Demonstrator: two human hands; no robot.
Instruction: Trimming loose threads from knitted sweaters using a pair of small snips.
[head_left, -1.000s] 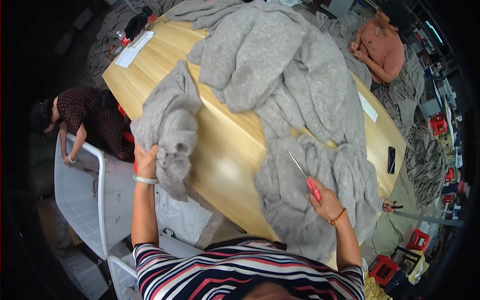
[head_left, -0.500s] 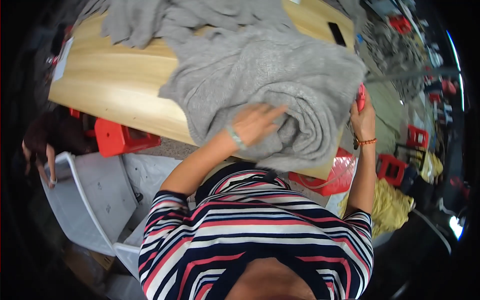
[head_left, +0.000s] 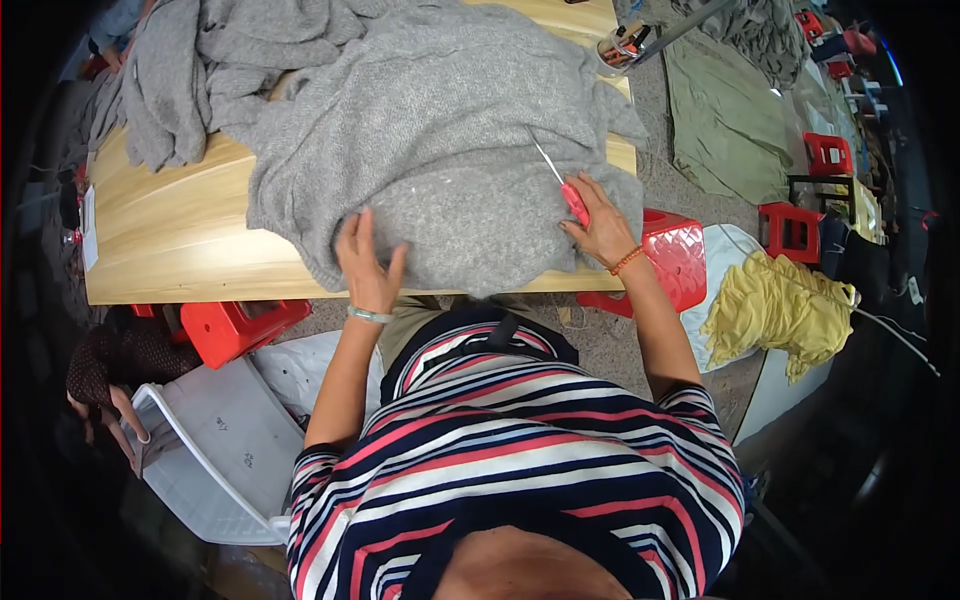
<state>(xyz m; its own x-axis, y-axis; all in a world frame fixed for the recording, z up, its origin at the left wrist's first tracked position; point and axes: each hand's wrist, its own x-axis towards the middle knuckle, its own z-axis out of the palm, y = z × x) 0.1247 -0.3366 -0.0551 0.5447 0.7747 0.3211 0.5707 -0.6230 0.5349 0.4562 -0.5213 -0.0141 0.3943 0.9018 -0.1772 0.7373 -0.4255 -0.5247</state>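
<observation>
- Left hand (head_left: 368, 265): fingers spread, flat on the grey knit garment (head_left: 440, 150), near the wooden table (head_left: 170, 230) front edge.
- Right hand (head_left: 600, 225): pinching red-handled snips (head_left: 565, 188) at the garment's right edge.

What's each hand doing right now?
Left hand: open, flat on the grey knit cloth.
Right hand: closed on red-handled scissors, resting on the cloth.
</observation>
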